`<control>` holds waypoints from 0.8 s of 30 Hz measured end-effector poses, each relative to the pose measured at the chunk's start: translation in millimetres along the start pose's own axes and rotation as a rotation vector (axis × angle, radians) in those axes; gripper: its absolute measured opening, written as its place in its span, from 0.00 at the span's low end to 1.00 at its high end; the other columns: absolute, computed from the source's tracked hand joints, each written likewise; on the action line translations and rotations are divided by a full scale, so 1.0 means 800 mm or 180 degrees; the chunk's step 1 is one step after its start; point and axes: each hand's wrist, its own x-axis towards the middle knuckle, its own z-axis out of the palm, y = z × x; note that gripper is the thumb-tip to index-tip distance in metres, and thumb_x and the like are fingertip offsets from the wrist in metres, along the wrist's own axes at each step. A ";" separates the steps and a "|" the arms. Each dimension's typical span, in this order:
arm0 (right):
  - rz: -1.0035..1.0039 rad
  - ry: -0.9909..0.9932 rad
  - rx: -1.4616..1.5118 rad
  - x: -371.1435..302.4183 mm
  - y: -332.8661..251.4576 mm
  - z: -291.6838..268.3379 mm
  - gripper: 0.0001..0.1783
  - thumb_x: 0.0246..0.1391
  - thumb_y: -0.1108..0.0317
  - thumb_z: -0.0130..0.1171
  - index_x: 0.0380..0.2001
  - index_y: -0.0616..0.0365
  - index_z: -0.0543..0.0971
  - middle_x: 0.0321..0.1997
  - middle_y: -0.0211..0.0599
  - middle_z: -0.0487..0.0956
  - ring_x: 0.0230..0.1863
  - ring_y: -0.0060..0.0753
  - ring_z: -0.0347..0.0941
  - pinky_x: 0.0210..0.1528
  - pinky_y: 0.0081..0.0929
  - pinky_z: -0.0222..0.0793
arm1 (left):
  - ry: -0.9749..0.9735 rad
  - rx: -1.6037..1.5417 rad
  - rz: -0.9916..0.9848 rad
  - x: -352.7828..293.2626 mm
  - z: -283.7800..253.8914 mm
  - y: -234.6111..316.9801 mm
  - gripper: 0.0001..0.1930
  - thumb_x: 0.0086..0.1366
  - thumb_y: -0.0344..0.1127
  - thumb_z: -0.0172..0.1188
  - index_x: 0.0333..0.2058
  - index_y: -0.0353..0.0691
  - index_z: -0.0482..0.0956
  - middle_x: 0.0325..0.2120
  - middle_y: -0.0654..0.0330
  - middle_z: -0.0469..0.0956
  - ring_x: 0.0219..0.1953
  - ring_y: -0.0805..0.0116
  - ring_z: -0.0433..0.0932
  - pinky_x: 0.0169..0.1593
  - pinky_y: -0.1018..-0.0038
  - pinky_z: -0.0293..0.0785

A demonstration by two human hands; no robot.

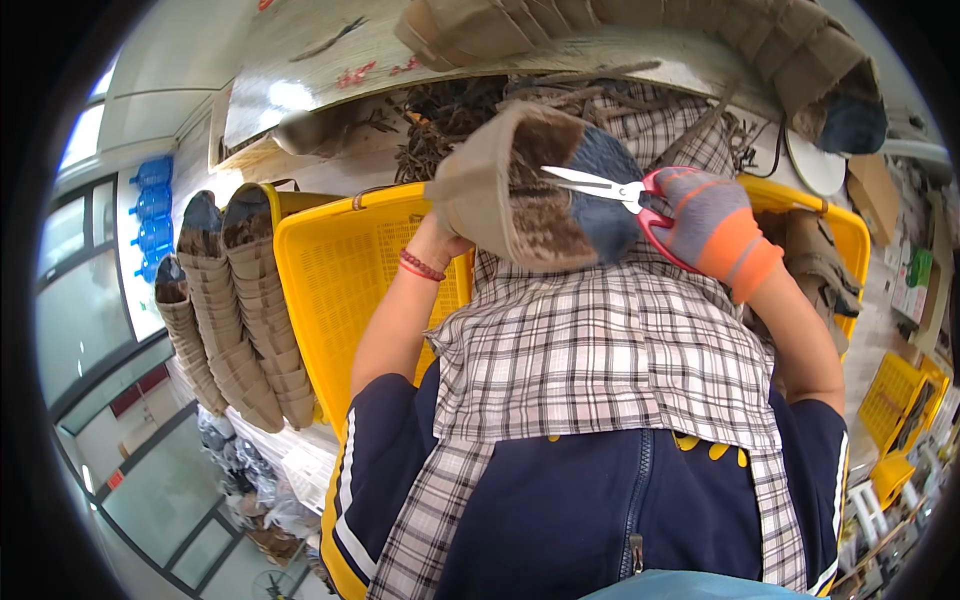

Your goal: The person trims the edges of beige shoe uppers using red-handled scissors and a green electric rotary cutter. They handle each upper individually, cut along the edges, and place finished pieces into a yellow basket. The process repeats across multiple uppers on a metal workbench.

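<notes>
My left hand (440, 245) grips a tan fabric piece (470, 190) from its left side, with most of the fingers hidden behind it. The piece is cup-shaped, lined with brown fur and blue cloth, and its opening faces right. In a grey and orange glove, my right hand (708, 225) holds red-handled scissors (625, 192). Their blades point left in front of the piece's opening, nearly together. Whether the blades touch the lining, I cannot tell.
A yellow crate (340, 270) stands at my left, and another yellow crate (850, 240) with tan pieces is at my right. Nested tan stacks (235, 330) stand further left. Across the front runs a worktop (330, 75) bearing a long nested stack (690, 15), with dark scraps (440, 130) beneath.
</notes>
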 end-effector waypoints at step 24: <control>-0.0740 -0.0510 -0.0540 0.056 -0.050 0.035 0.10 0.46 0.61 0.57 0.28 0.54 0.80 0.27 0.37 0.80 0.31 0.37 0.77 0.32 0.32 0.73 | 0.0702 0.0644 0.0083 -0.034 -0.056 -0.010 0.14 0.54 0.20 0.61 0.41 0.33 0.74 0.32 0.55 0.77 0.34 0.62 0.80 0.40 0.69 0.81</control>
